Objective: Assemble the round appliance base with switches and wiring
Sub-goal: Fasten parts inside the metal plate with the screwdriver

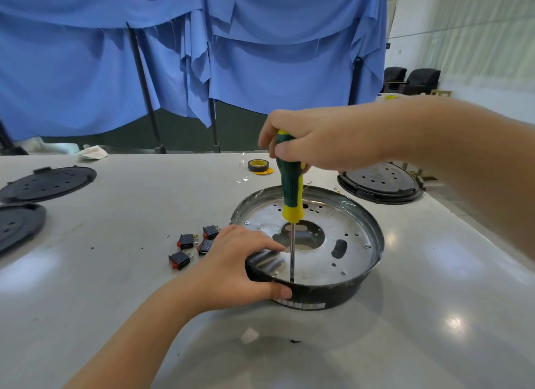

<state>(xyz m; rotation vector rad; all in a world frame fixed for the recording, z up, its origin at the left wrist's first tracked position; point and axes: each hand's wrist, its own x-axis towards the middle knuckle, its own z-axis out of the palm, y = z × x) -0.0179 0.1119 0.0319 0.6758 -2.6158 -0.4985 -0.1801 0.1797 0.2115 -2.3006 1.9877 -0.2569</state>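
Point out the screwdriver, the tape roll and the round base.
screwdriver (292,185): head view, on its green handle.
tape roll (258,165): head view, on its outer side.
round base (344,293): head view, on its black outer wall.

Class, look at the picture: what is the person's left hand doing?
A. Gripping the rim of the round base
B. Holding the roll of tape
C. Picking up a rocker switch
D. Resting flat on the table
A: the left hand grips the near rim of the round base, thumb outside, while the right hand holds the screwdriver upright inside it.

No legible text or labels
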